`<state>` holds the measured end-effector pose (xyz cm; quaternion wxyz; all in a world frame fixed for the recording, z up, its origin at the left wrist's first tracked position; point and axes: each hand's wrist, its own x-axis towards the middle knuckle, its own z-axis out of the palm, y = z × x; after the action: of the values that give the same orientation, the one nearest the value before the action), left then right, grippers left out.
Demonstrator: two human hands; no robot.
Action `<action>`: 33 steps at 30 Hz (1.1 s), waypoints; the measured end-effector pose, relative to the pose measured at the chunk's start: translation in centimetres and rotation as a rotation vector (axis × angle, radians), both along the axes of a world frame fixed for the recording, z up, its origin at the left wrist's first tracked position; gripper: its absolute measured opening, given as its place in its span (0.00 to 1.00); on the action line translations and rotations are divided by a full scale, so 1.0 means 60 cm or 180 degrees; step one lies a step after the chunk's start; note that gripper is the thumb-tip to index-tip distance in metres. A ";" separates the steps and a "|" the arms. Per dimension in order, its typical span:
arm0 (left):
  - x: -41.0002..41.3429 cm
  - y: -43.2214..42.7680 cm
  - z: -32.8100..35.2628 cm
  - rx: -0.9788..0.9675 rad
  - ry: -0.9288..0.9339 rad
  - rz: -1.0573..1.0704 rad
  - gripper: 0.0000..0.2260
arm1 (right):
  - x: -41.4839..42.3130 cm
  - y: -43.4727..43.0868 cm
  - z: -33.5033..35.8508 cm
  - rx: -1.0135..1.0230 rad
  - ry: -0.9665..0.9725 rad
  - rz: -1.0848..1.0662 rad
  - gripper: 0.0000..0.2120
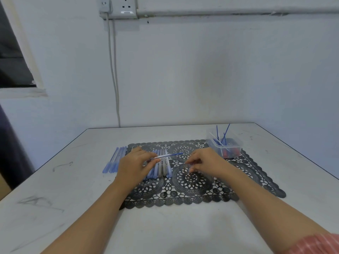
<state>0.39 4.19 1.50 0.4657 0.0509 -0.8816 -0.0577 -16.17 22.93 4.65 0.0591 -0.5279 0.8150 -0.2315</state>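
A pen (pixel 166 156), its blue refill protruding, is pinched level in the left hand (pixel 135 165) over the desk's (pixel 73 198) middle, probably so the refill can be seated. The right hand (pixel 205 162) is curled beside it; whether anything is pinched cannot be told. Spare refills (pixel 219 138) are kept towards the far right corner.

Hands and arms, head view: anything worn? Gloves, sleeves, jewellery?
Left hand and right hand are bare: no gloves, and no rings or watch visible. Left forearm and right forearm are bare too. The only clothing in view is a salmon-pink sleeve with fine pale stripes on the right arm, at the bottom right corner. No sleeve shows on the left arm.
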 end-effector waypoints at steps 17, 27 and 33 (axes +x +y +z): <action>-0.005 0.008 0.004 -0.0463 -0.0055 -0.0073 0.20 | 0.041 -0.015 -0.011 -0.1313 0.1154 0.0610 0.17; -0.002 0.010 0.006 -0.0427 -0.0147 -0.0040 0.16 | 0.028 -0.013 -0.009 -0.1014 0.1306 0.0498 0.12; -0.001 0.008 0.005 -0.0342 -0.0164 -0.0041 0.16 | 0.013 -0.003 0.000 -0.0841 0.1448 0.0359 0.10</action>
<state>0.32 4.69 1.82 0.4445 0.0217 -0.8954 -0.0120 -15.36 22.76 4.64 -0.1821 -0.6141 0.7394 -0.2076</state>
